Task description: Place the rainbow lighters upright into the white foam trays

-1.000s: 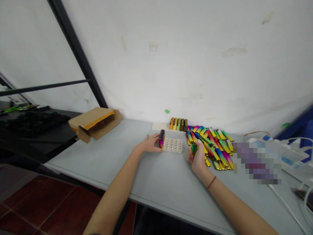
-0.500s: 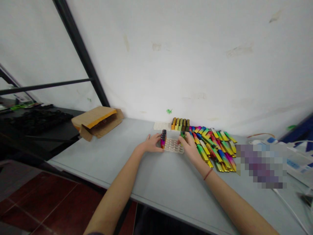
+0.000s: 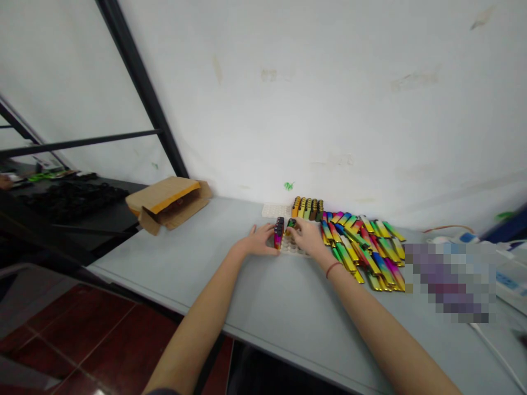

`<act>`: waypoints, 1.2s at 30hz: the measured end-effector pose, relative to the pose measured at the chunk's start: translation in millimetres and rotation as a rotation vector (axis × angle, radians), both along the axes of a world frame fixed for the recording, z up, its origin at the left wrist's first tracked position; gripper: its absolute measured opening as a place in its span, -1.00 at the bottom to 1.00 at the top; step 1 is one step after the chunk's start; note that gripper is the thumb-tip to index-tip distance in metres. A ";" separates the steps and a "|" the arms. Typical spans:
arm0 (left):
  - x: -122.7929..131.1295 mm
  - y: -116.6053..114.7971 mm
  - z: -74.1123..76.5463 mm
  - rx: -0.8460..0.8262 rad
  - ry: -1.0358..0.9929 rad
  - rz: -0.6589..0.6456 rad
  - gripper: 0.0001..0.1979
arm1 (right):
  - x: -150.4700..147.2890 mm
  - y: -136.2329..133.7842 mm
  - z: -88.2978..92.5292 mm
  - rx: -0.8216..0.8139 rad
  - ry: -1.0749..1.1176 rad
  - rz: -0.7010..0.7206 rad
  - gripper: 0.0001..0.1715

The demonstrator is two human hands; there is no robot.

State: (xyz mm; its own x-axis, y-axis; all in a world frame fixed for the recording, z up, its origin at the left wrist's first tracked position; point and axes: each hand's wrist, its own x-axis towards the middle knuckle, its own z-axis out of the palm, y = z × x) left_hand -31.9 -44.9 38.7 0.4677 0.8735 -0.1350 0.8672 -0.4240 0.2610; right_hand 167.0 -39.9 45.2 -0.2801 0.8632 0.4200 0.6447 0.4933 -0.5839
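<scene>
Spread fingers of my left hand [image 3: 260, 241] rest beside a row of upright shiny purple-red sticks [image 3: 278, 235] with dark tops. Its thumb lies at the front corner of a white tray with round holes [image 3: 288, 247], which carries the row at its left end. My right hand [image 3: 307, 236] pinches a shiny stick with a dark green end [image 3: 291, 223] above the tray, just right of the row. Whether the stick's lower end is in a hole is hidden by the fingers. A heap of rainbow-coloured metallic sticks [image 3: 362, 247] lies right of my right hand.
Behind the tray, a block of upright gold and dark-topped sticks [image 3: 308, 208] stands next to another white tray [image 3: 275, 210] by the wall. An opened cardboard box [image 3: 168, 197] lies at left. White containers [image 3: 513, 280] and a cable [image 3: 489, 343] are at right.
My right hand has moved left with the stick, from the tray's right end to beside the standing row. My left hand stays by the row. The view has shifted slightly.
</scene>
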 end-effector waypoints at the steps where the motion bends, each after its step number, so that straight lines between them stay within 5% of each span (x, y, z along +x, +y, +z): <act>1: 0.6 -0.3 0.7 0.001 -0.003 0.001 -0.14 | -2.3 -0.3 1.3 0.008 -0.056 -0.011 -0.90; 6: 1.2 -1.3 2.7 -0.002 -0.003 -0.002 -0.14 | -8.6 1.0 3.0 0.026 -0.230 -0.019 -0.84; 10: 0.4 -1.9 3.9 -0.020 0.011 0.004 -0.14 | 13.8 3.0 2.9 0.071 -0.286 0.029 -0.54; 19: 3.3 -3.8 8.3 -0.044 0.014 0.009 -0.11 | 123.7 -17.7 25.5 0.011 -0.615 -0.666 -0.62; 26: 1.6 -2.2 5.7 -0.032 0.010 0.004 -0.13 | 142.4 -21.2 16.1 -0.112 -0.685 -0.637 -0.52; 31: 1.0 -0.8 4.6 -0.017 0.012 -0.002 -0.15 | 142.1 -18.4 13.5 0.006 -0.510 -0.629 -0.61; 36: 0.6 -0.4 3.9 -0.021 0.036 -0.001 -0.15 | 134.0 -21.6 25.9 0.123 0.023 -0.525 -0.65</act>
State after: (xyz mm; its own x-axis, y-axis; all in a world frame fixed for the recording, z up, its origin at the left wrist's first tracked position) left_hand -31.4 -45.3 42.6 0.4632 0.8697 -0.1703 0.8757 -0.4197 0.2387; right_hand 301.1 -61.5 71.1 0.1863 0.8285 0.5280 0.8109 0.1738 -0.5588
